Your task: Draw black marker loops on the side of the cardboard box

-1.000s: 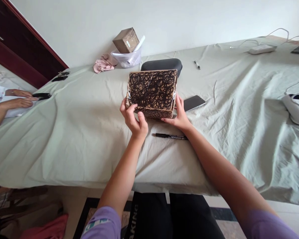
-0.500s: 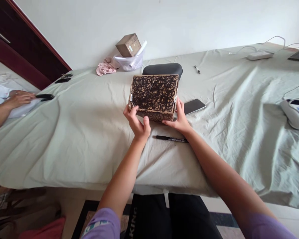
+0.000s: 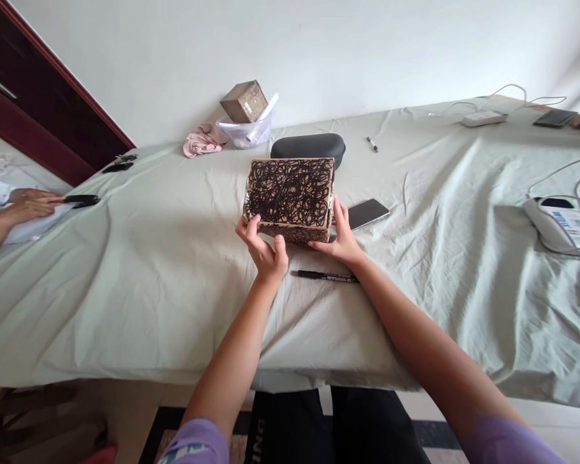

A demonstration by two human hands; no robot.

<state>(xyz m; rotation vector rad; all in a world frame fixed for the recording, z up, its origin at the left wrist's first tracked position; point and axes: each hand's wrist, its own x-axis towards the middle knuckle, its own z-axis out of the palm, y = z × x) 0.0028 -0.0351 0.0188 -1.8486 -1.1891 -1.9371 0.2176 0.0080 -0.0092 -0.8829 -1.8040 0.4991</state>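
Left hand [image 3: 265, 250]: it gripped the near left corner of the cardboard box [image 3: 290, 198], thumb on the front edge and fingers curled round the left side, closed on the cardboard.
Right hand [image 3: 341, 233]: it clasped the near right corner of the same box, fingers running up the right side and the thumb under the front edge, closed on the cardboard.
Grip: both hands were clamped on the box from opposite sides, the box between them.
Box: its upper face, covered in black scribble, was tilted toward the person; whether its far edge touched the sheet could not be told.
Black pen [image 3: 327, 277]: it lay on the sheet just beside both hands on the near side, partly under the right wrist, touched by neither hand.
Phone [image 3: 368, 213]: it lay flat, just beside the right hand on its outer side, screen dark.
Dark case [image 3: 308, 145]: it sat just beyond the box, on the far side from the hands.
Sheet [image 3: 149, 270]: a pale green, creased cloth spread over the surface under the hands.
Plastic tub [image 3: 249, 131]: it stood well beyond the box near the wall, a small brown carton [image 3: 244, 101] resting on it.
Pink cloth [image 3: 202, 140]: it lay bunched just left of the tub.
Other person's hands [image 3: 29, 201]: they were well apart to the left, at the sheet's edge.
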